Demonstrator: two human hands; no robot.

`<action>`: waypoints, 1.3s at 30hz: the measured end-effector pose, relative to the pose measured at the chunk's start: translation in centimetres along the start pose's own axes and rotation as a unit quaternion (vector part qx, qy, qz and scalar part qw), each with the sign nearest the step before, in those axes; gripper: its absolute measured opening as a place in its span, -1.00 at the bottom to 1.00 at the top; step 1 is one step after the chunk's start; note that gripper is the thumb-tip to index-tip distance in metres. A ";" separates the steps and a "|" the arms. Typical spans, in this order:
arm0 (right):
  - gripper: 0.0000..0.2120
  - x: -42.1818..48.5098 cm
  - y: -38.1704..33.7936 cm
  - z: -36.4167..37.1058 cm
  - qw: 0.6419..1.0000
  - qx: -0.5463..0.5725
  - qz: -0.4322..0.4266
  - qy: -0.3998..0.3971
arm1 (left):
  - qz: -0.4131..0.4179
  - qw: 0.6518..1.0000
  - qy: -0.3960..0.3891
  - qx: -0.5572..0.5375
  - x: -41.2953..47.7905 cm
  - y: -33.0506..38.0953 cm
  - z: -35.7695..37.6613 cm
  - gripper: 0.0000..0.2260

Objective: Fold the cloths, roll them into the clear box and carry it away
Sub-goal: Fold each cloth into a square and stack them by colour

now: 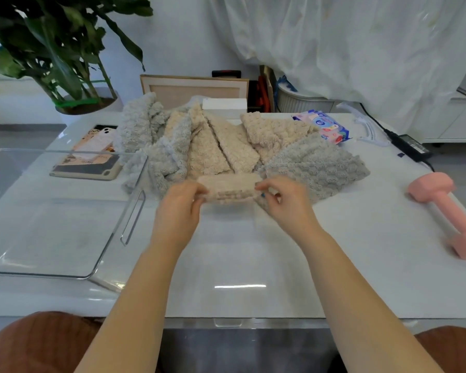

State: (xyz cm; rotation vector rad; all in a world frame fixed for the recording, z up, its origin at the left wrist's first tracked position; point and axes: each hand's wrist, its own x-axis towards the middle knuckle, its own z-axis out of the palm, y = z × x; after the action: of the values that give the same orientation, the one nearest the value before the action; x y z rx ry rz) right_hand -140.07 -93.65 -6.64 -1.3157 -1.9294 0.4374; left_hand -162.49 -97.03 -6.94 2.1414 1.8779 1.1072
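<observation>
Beige cloth (230,189), folded small, sits between both grips; left hand (182,204) pinches one end, right hand (287,203) pinches the other, fingers curled tight on it, over the counter (240,251); heap of loose cloths (221,149) lies just beyond the grip; clear box (133,219) waits left of it; pink dumbbell (447,211) well off right.

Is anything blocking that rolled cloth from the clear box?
Nothing visible. The left hand and right hand hold the rolled beige cloth right of the clear box; only bare table lies between.
</observation>
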 end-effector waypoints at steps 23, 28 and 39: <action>-0.60 -0.1 1.1 8.2 0.982 -0.018 0.145 -0.121 | -0.176 0.959 -0.174 0.137 -0.7 -2.3 7.9 -0.54; -0.69 -0.2 2.8 6.8 0.976 -0.142 0.160 -0.030 | -0.151 0.964 -0.146 0.163 -1.0 -2.5 7.8 -0.50; -0.85 -7.5 5.7 -2.0 0.967 -0.026 0.220 -0.129 | 0.013 0.990 -0.109 -0.092 -6.0 5.6 10.1 -0.78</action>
State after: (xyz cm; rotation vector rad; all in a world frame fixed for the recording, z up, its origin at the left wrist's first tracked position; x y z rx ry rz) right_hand -133.43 -98.25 -11.87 -1.8035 -1.8528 0.8162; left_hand -152.09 -99.86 -14.22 2.0924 1.5937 0.9648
